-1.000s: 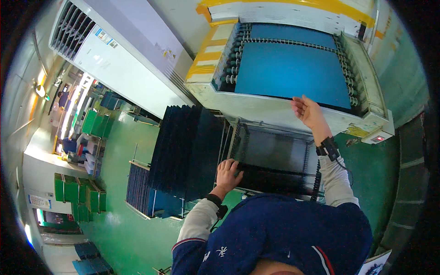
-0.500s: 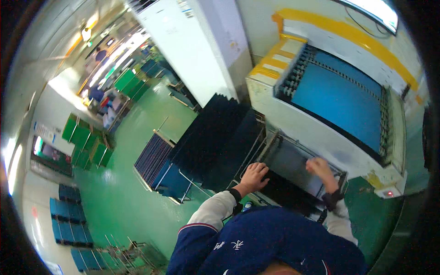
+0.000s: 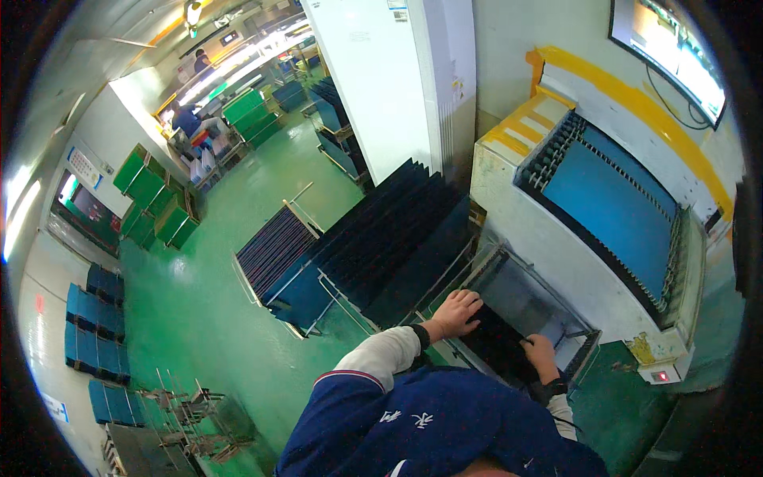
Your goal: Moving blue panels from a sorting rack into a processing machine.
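Head view: rests loosely bent left hand (image 3: 455, 313) at end of dark panels (image 3: 499, 342) in rack (image 3: 586, 347), curls right hand (image 3: 541, 356) at their edge; cannot tell if gripping with either.

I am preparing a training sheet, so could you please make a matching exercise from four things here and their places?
1. Left hand
2. Screen
3. Right hand
4. Blue panel

A. near the right end of the closest dark panels
B. on the rollers
C. near those panels' left end
D. high on the wall

Pairs: 1-C, 2-D, 3-A, 4-B
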Available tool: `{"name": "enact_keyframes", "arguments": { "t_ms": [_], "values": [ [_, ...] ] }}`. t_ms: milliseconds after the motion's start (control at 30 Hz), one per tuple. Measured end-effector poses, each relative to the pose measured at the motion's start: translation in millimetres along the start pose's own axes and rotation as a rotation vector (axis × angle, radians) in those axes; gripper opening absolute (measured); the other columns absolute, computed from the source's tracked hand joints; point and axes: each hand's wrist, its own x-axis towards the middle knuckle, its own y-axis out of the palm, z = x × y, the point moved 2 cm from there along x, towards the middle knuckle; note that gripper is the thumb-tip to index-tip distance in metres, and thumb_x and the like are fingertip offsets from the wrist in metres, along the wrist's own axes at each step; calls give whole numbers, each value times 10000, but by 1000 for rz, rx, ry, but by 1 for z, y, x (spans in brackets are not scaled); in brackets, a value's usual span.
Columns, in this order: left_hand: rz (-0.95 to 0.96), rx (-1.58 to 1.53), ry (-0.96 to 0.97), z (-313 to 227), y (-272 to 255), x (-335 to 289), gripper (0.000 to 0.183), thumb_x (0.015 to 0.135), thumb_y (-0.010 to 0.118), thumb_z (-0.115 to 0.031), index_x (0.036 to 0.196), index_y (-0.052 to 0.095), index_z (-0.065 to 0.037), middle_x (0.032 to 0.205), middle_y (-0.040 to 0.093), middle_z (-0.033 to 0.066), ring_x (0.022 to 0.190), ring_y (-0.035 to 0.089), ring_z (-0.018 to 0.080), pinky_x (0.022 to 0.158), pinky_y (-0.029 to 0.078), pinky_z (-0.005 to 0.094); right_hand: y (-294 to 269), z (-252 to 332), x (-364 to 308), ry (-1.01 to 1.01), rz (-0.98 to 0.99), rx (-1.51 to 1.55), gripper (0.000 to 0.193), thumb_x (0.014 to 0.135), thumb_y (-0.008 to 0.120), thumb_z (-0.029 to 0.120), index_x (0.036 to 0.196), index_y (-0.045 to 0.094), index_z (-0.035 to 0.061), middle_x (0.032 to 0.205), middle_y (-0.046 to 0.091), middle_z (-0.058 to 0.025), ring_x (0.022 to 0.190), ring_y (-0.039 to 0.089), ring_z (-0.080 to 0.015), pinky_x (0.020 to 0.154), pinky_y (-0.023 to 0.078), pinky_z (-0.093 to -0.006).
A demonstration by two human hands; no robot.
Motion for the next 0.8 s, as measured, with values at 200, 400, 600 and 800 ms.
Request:
{"name": "enact_keyframes", "arguments": {
  "t_ms": [200, 400, 600, 800],
  "values": [
    [-24, -42, 27, 3, 1, -8, 480, 841, 727, -298, 1247, 599, -78, 1247, 546, 123, 1217, 498, 331, 1062, 394, 469, -1, 13, -5, 55, -63, -136, 297, 867, 652, 368, 1049, 738, 150, 1054, 712, -152, 1039, 653, -381, 858, 511, -494],
    [-58, -62, 42, 1, -3, -8, 395, 816, 746, -276, 1139, 629, -80, 1147, 554, 110, 1130, 514, 320, 1019, 415, 460, 0, 10, 0, 85, -111, -141, 318, 850, 666, 361, 1079, 735, 152, 1075, 710, -149, 1058, 648, -383, 884, 503, -494],
    [-88, -45, 35, 2, -4, -4, 304, 787, 751, -269, 986, 642, -66, 1052, 542, 99, 1048, 515, 295, 991, 406, 430, 6, 13, -5, 57, -254, -234, 280, 825, 643, 280, 1048, 744, 144, 1049, 717, -166, 1029, 656, -402, 867, 517, -497],
    [-16, -33, 30, 7, 6, -6, 313, 826, 723, -314, 1025, 652, -84, 1006, 569, 93, 1060, 529, 296, 986, 409, 440, 1, 28, -15, 127, -260, -226, 282, 794, 576, 188, 1010, 752, 147, 1026, 721, -173, 1006, 663, -408, 850, 523, -499]
  ]
}}
